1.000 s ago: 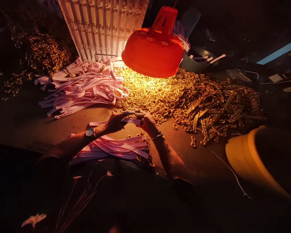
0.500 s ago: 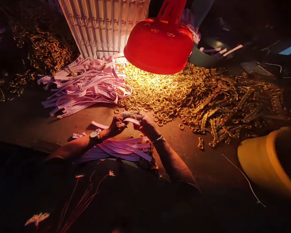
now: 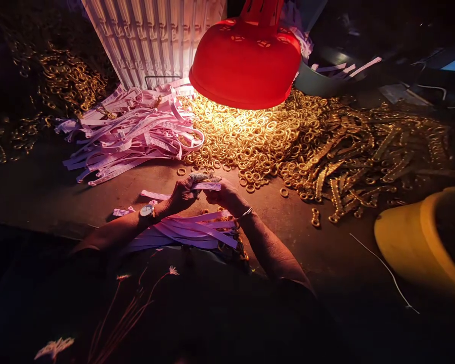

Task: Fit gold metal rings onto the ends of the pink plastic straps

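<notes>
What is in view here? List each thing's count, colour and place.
red shade: one, red, top centre
white pleated panel: one, white, top left
pink straps: many, pink, heaped left of centre
gold rings: many, gold, heaped centre
gold chains: many, gold, right
yellow tub: one, yellow, lower right
grey bowl: one, grey-green, top right
held pink strip: one, pink, between the hands
watch: one, silver, left wrist
left hand: one, at the strip's left end
right hand: one, at the strip's right end

left hand [image 3: 181,197]: white-faced wristwatch [image 3: 147,211] at wrist | right hand [image 3: 225,196]: thin metal bangle [image 3: 245,213] at wrist | garment [image 3: 212,308]: dark, pale floral sprigs
</notes>
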Motion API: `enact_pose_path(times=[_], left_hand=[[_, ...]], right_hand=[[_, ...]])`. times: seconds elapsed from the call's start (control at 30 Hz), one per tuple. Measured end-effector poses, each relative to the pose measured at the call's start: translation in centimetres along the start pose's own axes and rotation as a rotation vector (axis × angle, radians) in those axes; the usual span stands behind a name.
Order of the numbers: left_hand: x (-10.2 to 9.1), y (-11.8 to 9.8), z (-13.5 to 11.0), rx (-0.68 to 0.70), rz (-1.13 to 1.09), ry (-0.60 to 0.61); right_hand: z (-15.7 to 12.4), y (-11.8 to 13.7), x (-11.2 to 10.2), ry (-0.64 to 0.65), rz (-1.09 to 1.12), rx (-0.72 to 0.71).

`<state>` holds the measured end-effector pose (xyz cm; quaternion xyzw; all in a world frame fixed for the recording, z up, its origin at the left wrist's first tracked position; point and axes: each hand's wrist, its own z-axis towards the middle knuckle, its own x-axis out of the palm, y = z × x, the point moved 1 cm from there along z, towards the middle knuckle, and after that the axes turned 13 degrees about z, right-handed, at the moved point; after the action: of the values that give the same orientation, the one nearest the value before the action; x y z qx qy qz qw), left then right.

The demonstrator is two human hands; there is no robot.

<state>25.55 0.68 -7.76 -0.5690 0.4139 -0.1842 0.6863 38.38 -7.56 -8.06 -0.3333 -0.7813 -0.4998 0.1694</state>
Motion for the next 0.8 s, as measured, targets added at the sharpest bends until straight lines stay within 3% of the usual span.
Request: enact_pose_path(times=[0.13, 0.23, 0.33, 0.5, 0.6, 0.73, 0.8], left_hand=[[0.2, -1.2, 0.4, -0.050, -0.166, -0.044], [0.4, -1.6, 0.8, -0.214, -0.210, -0.052], [0.8, -1.5, 0.8, -0.346, -0.213, -0.037], [1.2, -0.7, 0.8, -0.398, -0.229, 0.067], [1.0, -0.4, 1.1, -0.411, -0.259, 0.095], [0.6, -0.1, 2.0, -0.440, -0.325, 0.114], [0.4, 0.3, 2.5, -0.515, -0.388, 0.132]], right_hand=[[0.2, -0.7, 0.0, -0.133, 0.056, -0.137], [-0.2, -0.9, -0.4, -0.171, -0.128, -0.294], [-0.7, -0.6, -0.5, -0.189, -0.350, -0.362], [-0.9, 0.0, 0.0, -0.155, -0.531, -0.434], [-0.4, 0.1, -0.2, -0.196, -0.636, -0.485], [0.6, 0.4, -0.8, -0.350, -0.867, -0.716], [1.1, 0.4, -1.1, -0.359, -0.946, -0.787]])
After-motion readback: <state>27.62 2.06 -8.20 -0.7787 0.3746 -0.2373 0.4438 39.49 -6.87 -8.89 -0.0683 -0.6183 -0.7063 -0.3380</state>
